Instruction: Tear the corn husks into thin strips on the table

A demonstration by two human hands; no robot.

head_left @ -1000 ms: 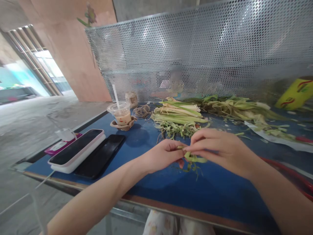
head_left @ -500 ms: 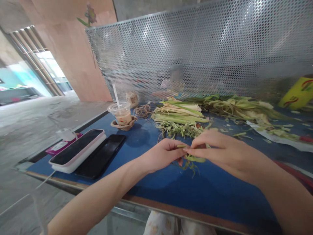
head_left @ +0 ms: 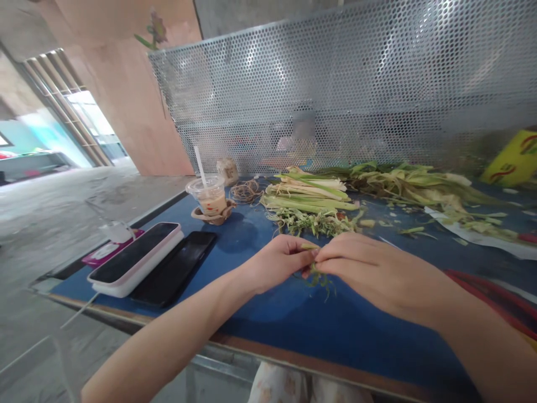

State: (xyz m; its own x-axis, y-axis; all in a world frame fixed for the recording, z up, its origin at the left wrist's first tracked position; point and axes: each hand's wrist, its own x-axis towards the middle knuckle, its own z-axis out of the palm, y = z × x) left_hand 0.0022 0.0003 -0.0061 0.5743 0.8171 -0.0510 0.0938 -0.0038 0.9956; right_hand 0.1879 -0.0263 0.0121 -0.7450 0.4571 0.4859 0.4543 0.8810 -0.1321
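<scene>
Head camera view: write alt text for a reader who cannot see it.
A person's left hand, pinching a leafy green sprig, meets the right hand at the fingertips above a blue table. Pale green stalks lie beyond; to the left are a drink cup and a black phone.

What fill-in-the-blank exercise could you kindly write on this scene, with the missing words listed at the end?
1. The left hand and right hand meet at a small piece of plant coloured ____.
2. A white ____ stands in the clear plastic cup.
3. As pictured, the black phone lies to the ____ of the white-cased device.
4. The tabletop is coloured ____.

Missing words: green; straw; right; blue.
</scene>
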